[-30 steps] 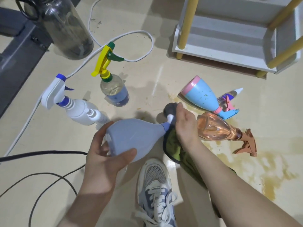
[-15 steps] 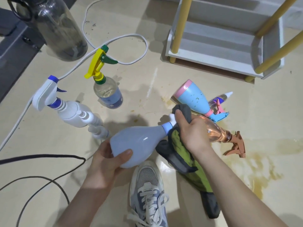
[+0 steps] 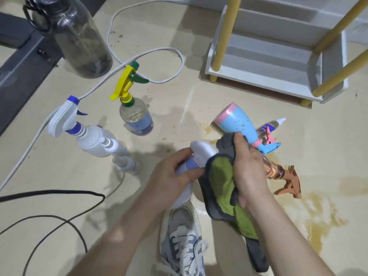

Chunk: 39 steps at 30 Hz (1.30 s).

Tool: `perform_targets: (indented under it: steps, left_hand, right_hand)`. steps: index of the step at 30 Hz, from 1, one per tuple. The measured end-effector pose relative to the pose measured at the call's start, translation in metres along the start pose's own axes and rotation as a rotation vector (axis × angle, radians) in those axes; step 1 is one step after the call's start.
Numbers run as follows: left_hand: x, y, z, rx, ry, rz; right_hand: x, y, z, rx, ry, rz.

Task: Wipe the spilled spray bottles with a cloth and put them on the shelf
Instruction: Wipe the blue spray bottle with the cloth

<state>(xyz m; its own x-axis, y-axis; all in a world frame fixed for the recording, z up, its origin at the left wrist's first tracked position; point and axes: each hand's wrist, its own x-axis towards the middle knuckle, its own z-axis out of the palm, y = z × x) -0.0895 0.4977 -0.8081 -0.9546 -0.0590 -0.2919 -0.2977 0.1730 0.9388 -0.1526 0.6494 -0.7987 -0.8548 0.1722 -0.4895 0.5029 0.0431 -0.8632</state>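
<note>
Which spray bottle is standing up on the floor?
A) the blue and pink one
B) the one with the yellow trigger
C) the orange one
B: the yellow-trigger bottle stands upright, while the orange bottle and the blue and pink bottle lie on their sides.

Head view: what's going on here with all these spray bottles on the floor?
The left hand grips a pale blue spray bottle near its neck while the right hand wipes its head with a green and grey cloth. A blue and pink bottle and an amber bottle lie on their sides beside a brownish spill. A yellow-trigger bottle and a white bottle stand upright to the left. No bottle shows on the shelf's visible tier.
</note>
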Motion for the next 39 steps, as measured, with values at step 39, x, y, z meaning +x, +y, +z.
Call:
perform_targets:
  steps: [39]
  left_hand:
    - [-0.044, 0.005, -0.039, 0.135, 0.320, -0.332]
  right_hand:
    - [-0.024, 0.071, 0.039, 0.149, -0.155, 0.047]
